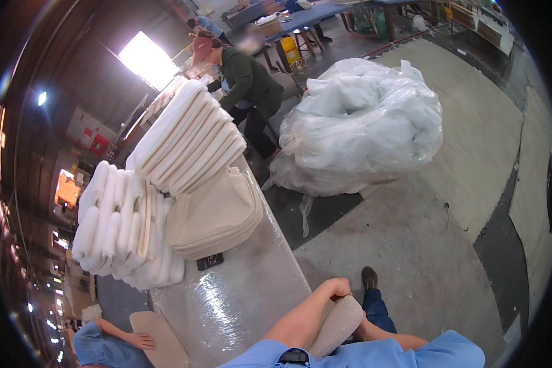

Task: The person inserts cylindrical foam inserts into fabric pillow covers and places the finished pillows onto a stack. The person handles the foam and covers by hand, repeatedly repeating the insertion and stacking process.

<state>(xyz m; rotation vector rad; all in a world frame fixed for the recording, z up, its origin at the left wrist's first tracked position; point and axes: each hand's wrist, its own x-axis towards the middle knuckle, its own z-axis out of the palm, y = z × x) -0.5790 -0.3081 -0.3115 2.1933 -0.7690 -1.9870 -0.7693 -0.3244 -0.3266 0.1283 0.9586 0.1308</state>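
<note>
I hold a beige, textured fabric cushion (pixel 338 322) with a rounded end close to my body. My left hand (pixel 338 287) is bent over its upper end, fingers curled against the fabric. On the cushion's right side is my right hand (pixel 364 326), partly hidden behind it, with its fingers closed on the edge. The plastic-covered table (pixel 245 306) lies just left of my left forearm. On it rests a stack of beige fabric covers (pixel 211 214), with a dark phone-like object (pixel 210 262) at its near edge.
White padding (pixel 113 227) and folded cream panels (pixel 187 138) are piled at the table's far left. Beyond the table sits a big plastic bag of white filling (pixel 368 116). A co-worker's hand (pixel 142 341) touches a beige panel (pixel 159 337); another person (pixel 248 80) works behind the piles.
</note>
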